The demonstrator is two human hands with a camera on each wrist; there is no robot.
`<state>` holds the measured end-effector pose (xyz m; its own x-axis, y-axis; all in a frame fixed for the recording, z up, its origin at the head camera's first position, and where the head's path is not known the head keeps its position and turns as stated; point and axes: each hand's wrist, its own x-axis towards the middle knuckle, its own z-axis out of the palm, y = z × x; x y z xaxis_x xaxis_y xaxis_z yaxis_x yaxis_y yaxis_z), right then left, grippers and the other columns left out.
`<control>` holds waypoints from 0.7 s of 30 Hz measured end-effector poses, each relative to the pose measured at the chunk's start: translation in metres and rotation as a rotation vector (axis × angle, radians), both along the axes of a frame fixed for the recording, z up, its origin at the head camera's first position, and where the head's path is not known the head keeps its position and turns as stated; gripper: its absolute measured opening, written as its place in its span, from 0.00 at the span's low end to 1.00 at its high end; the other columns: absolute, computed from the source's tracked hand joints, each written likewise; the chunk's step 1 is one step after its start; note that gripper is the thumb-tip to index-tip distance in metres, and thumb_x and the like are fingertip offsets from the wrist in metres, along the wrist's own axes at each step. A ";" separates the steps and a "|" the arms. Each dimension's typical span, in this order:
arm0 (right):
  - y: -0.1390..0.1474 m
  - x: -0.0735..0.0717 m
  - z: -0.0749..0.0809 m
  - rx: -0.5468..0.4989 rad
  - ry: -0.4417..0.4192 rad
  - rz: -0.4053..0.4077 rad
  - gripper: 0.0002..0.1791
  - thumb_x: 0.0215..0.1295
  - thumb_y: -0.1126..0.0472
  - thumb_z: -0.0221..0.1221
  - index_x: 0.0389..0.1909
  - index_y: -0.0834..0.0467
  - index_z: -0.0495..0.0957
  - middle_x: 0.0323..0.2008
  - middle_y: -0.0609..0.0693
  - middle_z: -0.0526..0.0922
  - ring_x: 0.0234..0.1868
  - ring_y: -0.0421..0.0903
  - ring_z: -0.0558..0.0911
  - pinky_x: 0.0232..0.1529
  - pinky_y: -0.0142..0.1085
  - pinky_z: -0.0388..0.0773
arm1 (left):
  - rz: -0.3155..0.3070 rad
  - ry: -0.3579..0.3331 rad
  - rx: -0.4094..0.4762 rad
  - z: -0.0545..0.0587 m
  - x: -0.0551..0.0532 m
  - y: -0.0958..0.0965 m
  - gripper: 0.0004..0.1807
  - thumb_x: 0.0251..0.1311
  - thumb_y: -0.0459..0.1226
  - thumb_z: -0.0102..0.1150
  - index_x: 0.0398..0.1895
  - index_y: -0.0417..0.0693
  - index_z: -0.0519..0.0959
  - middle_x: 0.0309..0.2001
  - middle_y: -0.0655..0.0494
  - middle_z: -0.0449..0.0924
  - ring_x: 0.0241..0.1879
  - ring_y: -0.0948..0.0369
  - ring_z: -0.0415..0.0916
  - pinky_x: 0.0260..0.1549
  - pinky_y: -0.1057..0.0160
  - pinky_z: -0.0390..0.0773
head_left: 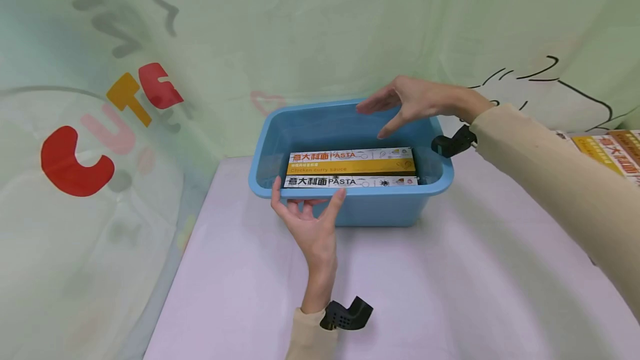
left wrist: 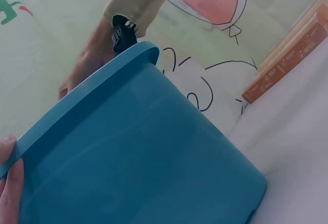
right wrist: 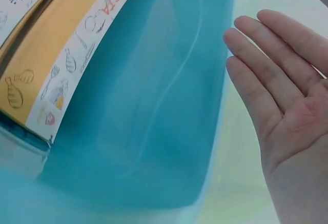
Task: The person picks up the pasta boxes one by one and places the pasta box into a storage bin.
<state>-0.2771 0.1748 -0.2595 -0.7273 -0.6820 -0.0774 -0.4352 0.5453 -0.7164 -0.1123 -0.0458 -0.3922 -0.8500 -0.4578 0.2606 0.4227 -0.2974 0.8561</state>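
Note:
A blue plastic tub point(head_left: 385, 210) stands on the table, with pasta boxes point(head_left: 350, 168) lying side by side inside it. One shows a yellow band reading "Chicken curry sauce". My left hand point(head_left: 311, 232) holds the tub's front rim near its left end; in the left wrist view its fingers point(left wrist: 12, 190) lie on both sides of the rim. Over the tub's back right part hovers my right hand point(head_left: 412, 101), fingers extended and nothing in it. The right wrist view shows that palm point(right wrist: 292, 96) beside the tub wall, apart from the boxes.
More pasta boxes point(head_left: 607, 151) lie at the right on the table point(head_left: 225, 293), partly behind the right sleeve. A printed cloth point(head_left: 325, 32) hangs behind the tub and down the left side.

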 end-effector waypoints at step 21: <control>0.109 0.148 -0.068 -0.247 0.440 -0.725 0.28 0.72 0.67 0.64 0.72 0.60 0.74 0.76 0.45 0.69 0.78 0.41 0.62 0.80 0.39 0.51 | -0.008 0.019 0.001 -0.002 0.002 0.004 0.60 0.51 0.25 0.78 0.81 0.49 0.47 0.59 0.44 0.72 0.47 0.41 0.70 0.43 0.63 0.81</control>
